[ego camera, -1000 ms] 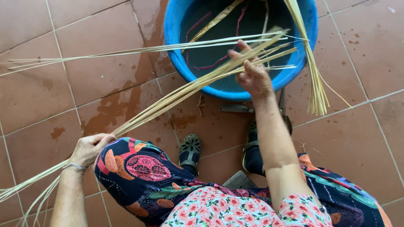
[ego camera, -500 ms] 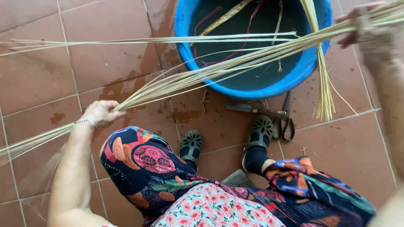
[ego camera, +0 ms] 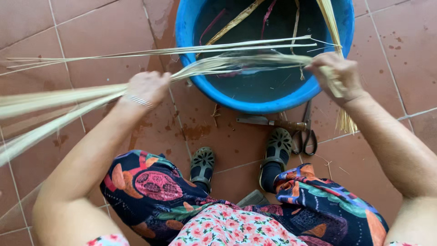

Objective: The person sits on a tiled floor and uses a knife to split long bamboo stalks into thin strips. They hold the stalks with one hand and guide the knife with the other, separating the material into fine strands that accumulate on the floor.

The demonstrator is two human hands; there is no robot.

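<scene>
We hold a bundle of pale reed strips (ego camera: 236,64) stretched across the frame, roughly level, over the near rim of the blue tub (ego camera: 273,102); left hand (ego camera: 148,86) clenched around the bundle near its middle, left of the tub; right hand (ego camera: 339,75) closed on the bundle's right end, over the tub's right side, fingers wrapped round the strips; left of our left hand the strips fan out and run off frame over the tiled floor (ego camera: 91,27); a few thinner loose strips (ego camera: 159,52) lie just above the bundle, apart from it, reaching from the tub across the floor to the left.

Handling, as we judge it: strips look light, long, springy; thin and flat, so likely to split or kink if bent sharp; they sag and splay wherever unsupported, so two grips well apart suit them, one mid-length, one near the end; tub holds dark water, so wet strips may be slick; a full wrapped fist beats a pinch.

Around us: another sheaf of strips (ego camera: 334,41) stands in the tub at its right edge, passing behind our right hand; a knife (ego camera: 268,122) lies on the floor just in front of the tub; scissors (ego camera: 307,134) beside it, near our right foot; wet patches on the tiles by the tub; both feet in dark sandals (ego camera: 202,166) below.
</scene>
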